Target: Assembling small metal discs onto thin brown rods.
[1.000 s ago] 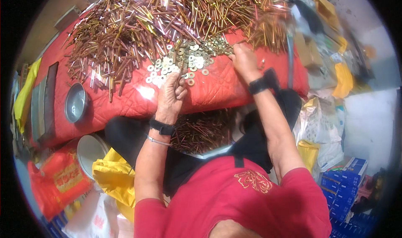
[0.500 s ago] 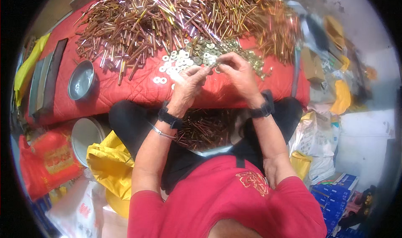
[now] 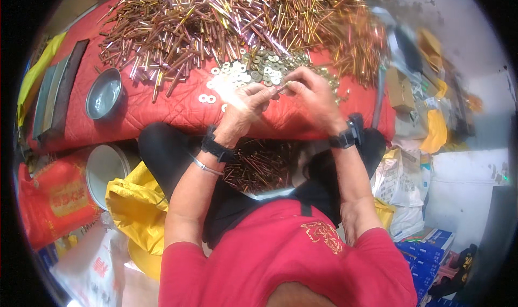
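In front of me, over the near edge of the red quilted cover (image 3: pixel 178 106), my two hands meet at their fingertips. My left hand (image 3: pixel 248 103) is closed, thumb and fingers pinching a thin copper-coloured metal rod (image 3: pixel 280 89) whose tip points to the right hand. Pinched at that tip, my right hand (image 3: pixel 313 93) is slightly blurred; the small thing in its fingers cannot be made out. Just beyond the hands lie loose washers (image 3: pixel 237 72), bright and dull ones mixed. Small brass-coloured pieces (image 3: pixel 324 72) lie behind the right hand.
A big heap of copper-coloured rods (image 3: pixel 178 42) covers the far side. At left stand a metal bowl (image 3: pixel 104 95) and dark flat bars (image 3: pixel 62 93). More rods (image 3: pixel 256 166) lie below, between my knees. A white bucket (image 3: pixel 105 174) and yellow sack (image 3: pixel 137 199) sit lower left.
My right hand has shifted slightly right and its wrist has turned. The rod now shows between the fingertips. My left hand stays nearly in place; the whole view has moved a little.
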